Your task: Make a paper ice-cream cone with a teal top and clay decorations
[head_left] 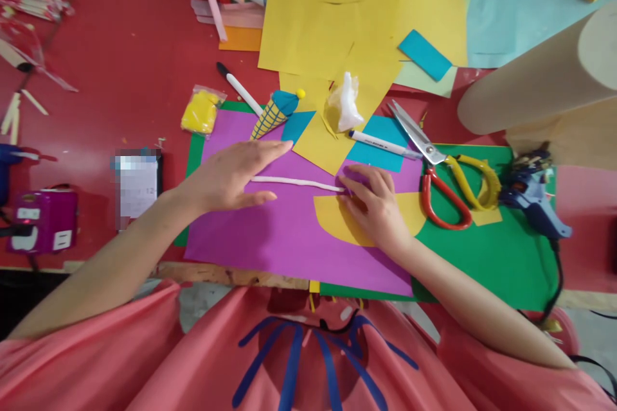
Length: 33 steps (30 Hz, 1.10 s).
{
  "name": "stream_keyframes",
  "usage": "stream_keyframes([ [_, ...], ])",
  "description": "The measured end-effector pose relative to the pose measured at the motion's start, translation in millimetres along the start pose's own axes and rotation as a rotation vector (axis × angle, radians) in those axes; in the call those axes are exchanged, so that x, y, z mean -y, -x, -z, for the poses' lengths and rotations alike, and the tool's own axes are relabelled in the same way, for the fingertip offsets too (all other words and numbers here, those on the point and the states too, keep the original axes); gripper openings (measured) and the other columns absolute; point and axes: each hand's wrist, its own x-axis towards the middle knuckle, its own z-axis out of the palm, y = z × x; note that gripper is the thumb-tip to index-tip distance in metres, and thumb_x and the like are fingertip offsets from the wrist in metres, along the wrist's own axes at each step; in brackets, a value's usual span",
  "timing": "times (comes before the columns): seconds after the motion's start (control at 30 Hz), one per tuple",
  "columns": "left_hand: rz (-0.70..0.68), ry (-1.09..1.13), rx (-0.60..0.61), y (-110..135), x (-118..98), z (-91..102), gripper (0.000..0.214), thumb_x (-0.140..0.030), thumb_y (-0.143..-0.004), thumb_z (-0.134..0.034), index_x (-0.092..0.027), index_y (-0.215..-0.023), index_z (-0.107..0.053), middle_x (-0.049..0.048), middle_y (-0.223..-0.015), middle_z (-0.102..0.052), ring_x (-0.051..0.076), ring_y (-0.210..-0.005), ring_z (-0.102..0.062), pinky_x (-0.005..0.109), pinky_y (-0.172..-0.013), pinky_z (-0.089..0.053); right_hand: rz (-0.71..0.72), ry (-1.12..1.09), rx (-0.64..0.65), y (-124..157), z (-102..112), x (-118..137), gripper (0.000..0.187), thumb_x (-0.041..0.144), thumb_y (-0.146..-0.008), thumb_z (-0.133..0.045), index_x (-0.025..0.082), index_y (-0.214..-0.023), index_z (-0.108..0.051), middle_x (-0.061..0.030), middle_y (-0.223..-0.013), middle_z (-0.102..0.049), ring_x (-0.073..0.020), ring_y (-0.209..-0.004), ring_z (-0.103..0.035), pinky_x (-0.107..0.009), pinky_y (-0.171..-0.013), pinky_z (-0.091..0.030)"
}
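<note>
My left hand (231, 173) lies flat with fingers stretched out on a purple paper sheet (270, 237), resting over the left end of a thin white clay rope (299, 183). My right hand (376, 205) has its fingers curled and pressed onto the rope's right end, above a yellow half-round paper piece (337, 218). Past my left fingertips lies a paper cone (272, 117) with a blue top and a small yellow ball.
Scissors with red and yellow handles (448, 173), a glue gun (535, 196), two markers (380, 143), a white clay lump (344, 103), a yellow clay bag (200, 111), a phone (137, 183), green (496, 257) and yellow (328, 19) sheets, and a brown paper roll (535, 77) lie around.
</note>
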Motion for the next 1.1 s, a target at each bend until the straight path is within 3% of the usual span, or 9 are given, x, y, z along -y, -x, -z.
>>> stream_keyframes([
  [0.1,0.108,-0.101,-0.034,18.9,0.6,-5.3,0.060,-0.059,-0.094,-0.047,-0.023,-0.142,-0.050,0.0098,-0.137,-0.062,0.026,-0.124,-0.060,0.039,-0.108,-0.045,-0.012,-0.020,-0.010,-1.1,-0.6,0.6,0.020,0.020,-0.094,-0.058,0.019,-0.109,-0.071,-0.0144,-0.114,-0.069,-0.0293,-0.110,-0.061,-0.051,-0.092,-0.053],
  [0.23,0.102,-0.161,-0.177,29.7,3.9,-20.8,0.029,-0.041,-0.093,-0.057,-0.024,-0.112,-0.071,0.0061,-0.115,-0.074,0.021,-0.105,-0.070,0.035,-0.095,-0.053,-0.016,-0.012,0.004,-1.7,0.4,0.2,0.016,0.020,-0.095,-0.057,0.021,-0.098,-0.072,-0.0127,-0.115,-0.069,-0.0283,-0.109,-0.060,-0.050,-0.092,-0.052],
  [0.33,0.080,-0.165,-0.303,31.0,2.6,-26.3,0.015,-0.028,-0.092,-0.060,-0.024,-0.098,-0.073,0.0037,-0.102,-0.078,0.018,-0.093,-0.073,0.032,-0.087,-0.057,0.021,0.005,0.027,-4.4,2.3,0.0,0.017,0.019,-0.096,-0.054,0.021,-0.095,-0.071,-0.0122,-0.113,-0.071,-0.0267,-0.105,-0.062,-0.048,-0.090,-0.052],
  [0.47,0.093,-0.043,-0.404,29.6,-5.6,-22.4,0.011,-0.024,-0.089,-0.066,-0.024,-0.098,-0.072,0.0012,-0.093,-0.078,0.016,-0.083,-0.074,0.029,-0.081,-0.058,0.011,-0.093,0.041,-10.3,7.1,1.8,0.013,0.018,-0.096,-0.054,0.020,-0.098,-0.066,-0.0106,-0.105,-0.074,-0.0244,-0.100,-0.065,-0.043,-0.087,-0.053],
  [0.67,0.310,0.401,-0.583,17.0,-23.0,-13.3,0.013,-0.027,-0.080,-0.076,-0.024,-0.092,-0.070,-0.0012,-0.087,-0.074,0.012,-0.080,-0.070,0.023,-0.076,-0.057,-0.285,-0.461,0.000,-12.3,26.5,3.8,0.007,0.024,-0.092,-0.062,0.022,-0.098,-0.066,-0.0028,-0.091,-0.074,-0.0160,-0.081,-0.069,-0.030,-0.074,-0.057],
  [0.8,0.336,0.510,-0.496,-2.7,-45.1,-8.7,0.008,-0.031,-0.086,-0.070,-0.024,-0.086,-0.074,-0.0031,-0.072,-0.074,0.008,-0.063,-0.068,0.018,-0.064,-0.053,-0.477,-0.664,-0.079,-5.7,52.7,1.3,0.010,0.028,-0.086,-0.071,0.022,-0.094,-0.068,-0.0008,-0.084,-0.072,-0.0148,-0.076,-0.070,-0.028,-0.072,-0.058],
  [0.9,0.392,0.633,-0.376,-18.1,-61.1,-8.4,0.024,-0.040,-0.091,-0.062,-0.022,-0.083,-0.076,-0.0031,-0.060,-0.071,0.008,-0.050,-0.063,0.018,-0.054,-0.050,-0.567,-0.723,-0.095,5.7,73.9,-2.1,0.007,0.027,-0.086,-0.072,0.023,-0.091,-0.070,-0.0003,-0.077,-0.071,-0.0143,-0.069,-0.068,-0.027,-0.067,-0.058],
  [1.0,0.438,0.753,-0.284,-31.2,-67.9,-15.2,0.026,-0.044,-0.086,-0.067,-0.020,-0.086,-0.076,-0.0001,-0.071,-0.075,0.010,-0.060,-0.067,0.019,-0.060,-0.053,-0.617,-0.662,-0.095,20.4,88.2,-5.8,0.004,0.029,-0.085,-0.073,0.026,-0.088,-0.072,-0.0022,-0.078,-0.072,-0.0171,-0.070,-0.069,-0.031,-0.065,-0.059],
  [1.1,0.463,0.869,-0.287,-39.6,-67.3,-25.9,0.030,-0.044,-0.075,-0.077,-0.018,-0.089,-0.073,0.0025,-0.084,-0.076,0.013,-0.074,-0.070,0.022,-0.070,-0.057,-0.670,-0.629,-0.095,31.9,93.9,-9.6,0.011,0.030,-0.082,-0.076,0.028,-0.091,-0.071,-0.0012,-0.080,-0.074,-0.0188,-0.073,-0.072,-0.033,-0.067,-0.061],
])
